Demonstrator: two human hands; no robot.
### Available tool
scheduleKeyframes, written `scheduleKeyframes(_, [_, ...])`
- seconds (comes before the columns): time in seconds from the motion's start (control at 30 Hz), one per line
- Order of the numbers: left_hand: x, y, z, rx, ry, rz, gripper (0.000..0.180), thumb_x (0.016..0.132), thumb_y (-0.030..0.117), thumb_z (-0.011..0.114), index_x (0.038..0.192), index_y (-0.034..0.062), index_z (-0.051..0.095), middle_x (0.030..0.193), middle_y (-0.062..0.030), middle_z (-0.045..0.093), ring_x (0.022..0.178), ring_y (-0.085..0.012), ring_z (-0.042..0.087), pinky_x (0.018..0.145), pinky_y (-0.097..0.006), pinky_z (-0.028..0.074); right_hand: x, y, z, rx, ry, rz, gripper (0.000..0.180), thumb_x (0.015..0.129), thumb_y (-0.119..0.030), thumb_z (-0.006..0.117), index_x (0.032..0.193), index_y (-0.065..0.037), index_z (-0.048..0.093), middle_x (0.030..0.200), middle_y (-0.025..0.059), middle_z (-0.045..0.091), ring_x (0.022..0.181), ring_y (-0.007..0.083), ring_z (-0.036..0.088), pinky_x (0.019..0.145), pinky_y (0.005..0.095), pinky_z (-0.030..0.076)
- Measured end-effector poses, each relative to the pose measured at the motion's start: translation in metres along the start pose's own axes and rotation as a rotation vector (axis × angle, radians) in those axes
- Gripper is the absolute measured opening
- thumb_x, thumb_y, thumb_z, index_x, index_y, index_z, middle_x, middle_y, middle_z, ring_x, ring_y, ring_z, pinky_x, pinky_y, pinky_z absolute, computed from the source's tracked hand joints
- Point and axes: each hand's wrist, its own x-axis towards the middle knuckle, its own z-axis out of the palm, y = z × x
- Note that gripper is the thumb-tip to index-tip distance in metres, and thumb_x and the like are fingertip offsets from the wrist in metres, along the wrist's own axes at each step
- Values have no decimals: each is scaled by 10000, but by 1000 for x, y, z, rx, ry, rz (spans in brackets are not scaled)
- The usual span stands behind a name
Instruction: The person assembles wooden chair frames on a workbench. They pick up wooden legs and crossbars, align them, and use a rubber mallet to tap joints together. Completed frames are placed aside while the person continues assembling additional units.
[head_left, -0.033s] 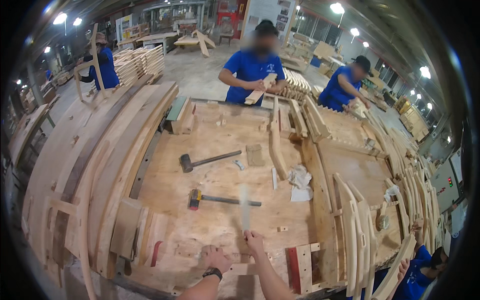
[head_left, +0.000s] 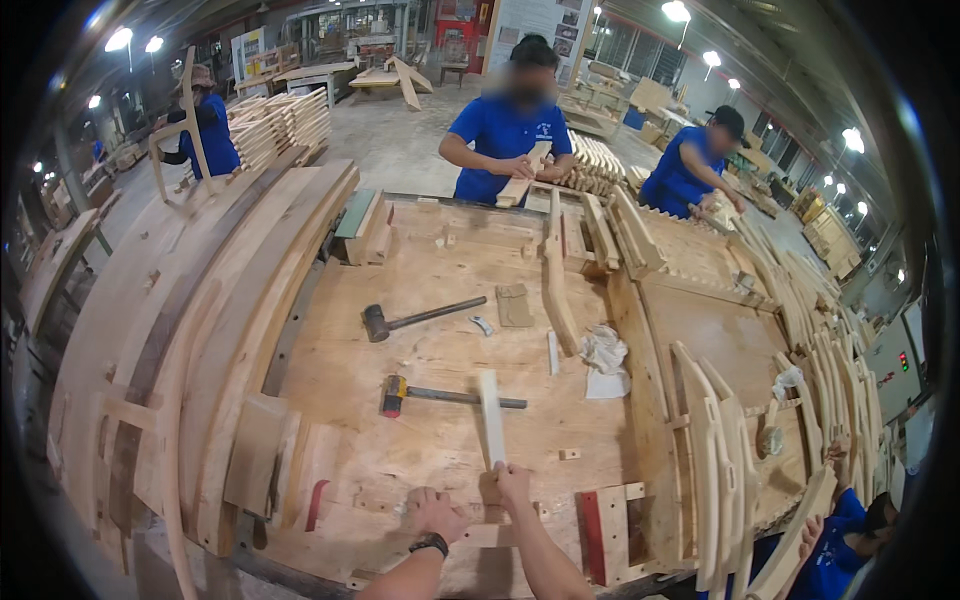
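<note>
My right hand (head_left: pixel 513 484) is closed around the lower end of a pale flat wooden strip (head_left: pixel 492 420), which points away from me over the bench. The strip's far end crosses the handle of a mallet (head_left: pixel 440 396) with a black, yellow and red head. To the left, my left hand (head_left: pixel 438 513), with a dark watch on the wrist, rests on the wooden worktop (head_left: pixel 340 440) near its front edge. Its fingers look loosely spread, though their tips are partly hard to make out. A second mallet (head_left: pixel 376 323) with a dark head lies farther off.
Left of me lie long boards (head_left: pixel 270 270). A curved wooden piece (head_left: pixel 560 290) and a crumpled white cloth (head_left: pixel 604 355) are at the right. Several slatted frames (head_left: pixel 705 440) stand beyond. A co-worker in blue (head_left: pixel 505 140) handles wood across the bench; others work around.
The strip in my right hand, smeared by motion before, now shows sharply. My left hand stays at nearly the same spot. The co-worker across the bench has lowered their wooden piece slightly.
</note>
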Motion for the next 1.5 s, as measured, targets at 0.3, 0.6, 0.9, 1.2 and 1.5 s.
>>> scheduleKeyframes(0.3, [10,-19,6,-45,-4,-47,456,781,312,542,1118,38,681,1233,-181,531,1242,-352,406,1059,-507,334,6,0,19,195,-16,-70,249,976,-233,626,849,-22,665,565,-35,485,463,68,386,429,244,290])
scheduleKeyframes(0.6, [11,19,-9,-44,-186,15,459,798,316,533,1159,66,666,1269,-209,522,1237,-365,439,1019,-494,384,6,14,-36,13,204,106,350,980,-254,534,711,-46,621,577,-47,452,554,70,424,502,280,310])
scheduleKeyframes(0.9, [2,-12,-9,-33,-110,-66,472,788,333,517,1127,46,679,1272,-197,519,1280,-342,403,1020,-522,353,-14,11,-14,434,-18,217,217,997,-256,580,845,-102,598,629,-32,505,465,73,401,411,232,307])
scheduleKeyframes(1.2, [3,-11,-5,14,-77,-58,482,796,333,533,1149,33,665,1274,-203,510,1291,-343,396,1022,-497,371,-8,12,-7,241,-183,384,225,991,-284,598,875,-91,608,657,-2,553,500,99,479,432,238,368])
scheduleKeyframes(1.5, [4,-13,4,-17,98,-20,407,763,311,555,1022,32,698,1173,-173,535,1232,-327,414,1006,-531,343,13,-5,6,185,-190,170,226,991,-269,597,875,-76,621,671,5,571,528,90,497,459,243,394])
